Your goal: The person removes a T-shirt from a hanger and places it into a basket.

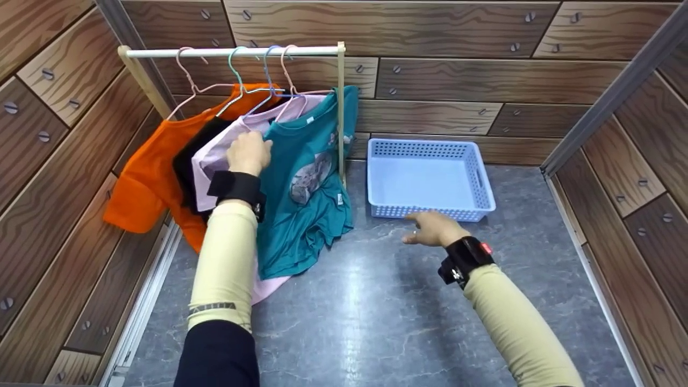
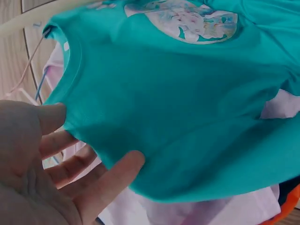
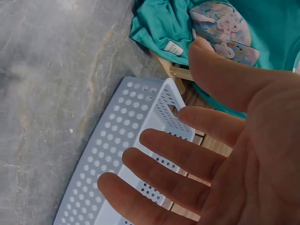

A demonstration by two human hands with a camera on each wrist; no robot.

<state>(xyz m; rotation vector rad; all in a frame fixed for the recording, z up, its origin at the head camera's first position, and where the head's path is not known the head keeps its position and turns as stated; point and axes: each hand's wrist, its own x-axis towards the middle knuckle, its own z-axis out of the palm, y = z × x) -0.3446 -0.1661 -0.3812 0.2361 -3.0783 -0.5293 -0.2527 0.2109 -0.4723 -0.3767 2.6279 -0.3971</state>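
Observation:
A teal T-shirt (image 1: 293,161) with a printed oval picture hangs at the right end of a clothes rack. My left hand (image 1: 248,153) is at its shoulder edge; in the left wrist view the thumb touches that edge and several fingers (image 2: 70,166) reach behind the fabric. Beside it hang a pink garment (image 1: 207,156), a black garment (image 1: 185,166) and an orange garment (image 1: 145,172). My right hand (image 1: 435,228) hovers by the near rim of a light blue basket (image 1: 424,212). Its fingers are spread and hold nothing.
The rack has a white rail (image 1: 236,52) on wooden posts (image 1: 341,113). Several hangers (image 1: 187,70) hook over the rail. Wood-patterned walls (image 1: 430,80) enclose the grey marbled floor (image 1: 349,322) at the back and both sides.

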